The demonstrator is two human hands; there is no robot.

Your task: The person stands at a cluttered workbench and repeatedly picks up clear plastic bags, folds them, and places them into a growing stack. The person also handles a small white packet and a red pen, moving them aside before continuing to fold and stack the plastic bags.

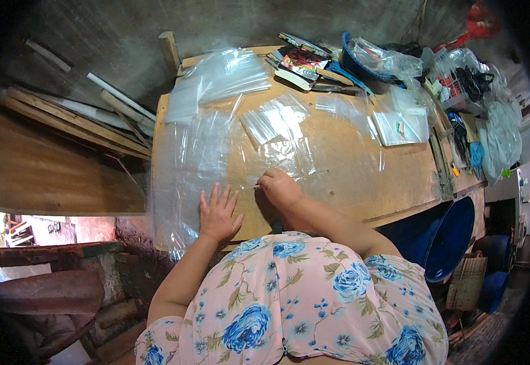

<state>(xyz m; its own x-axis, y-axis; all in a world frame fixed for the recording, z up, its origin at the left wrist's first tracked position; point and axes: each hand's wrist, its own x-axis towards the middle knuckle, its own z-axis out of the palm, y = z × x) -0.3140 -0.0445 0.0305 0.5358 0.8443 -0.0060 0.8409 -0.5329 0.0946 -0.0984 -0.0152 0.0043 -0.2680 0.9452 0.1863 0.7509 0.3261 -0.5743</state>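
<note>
My left hand (217, 215) lies flat with its fingers spread, on the right edge of a long clear plastic sheet (189, 158) and the wooden tabletop (350, 194). To its right, my right hand (279, 187) is closed in a pinch just over the wood. A small dark tip shows at its fingertips, too little to name. Beyond the right hand lies a small pile of clear plastic bags (271, 121), shiny with glare. A thicker stack of clear plastic sheets (231, 76) sits at the table's far left corner.
More clear bags (402, 126) lie at the table's right. Behind are scissors-like blue handles, packets and a blue basin (362, 64) holding plastic. A crate (450, 79) stands far right. Blue barrels (438, 240) are below the right edge; planks (76, 125) lean at the left.
</note>
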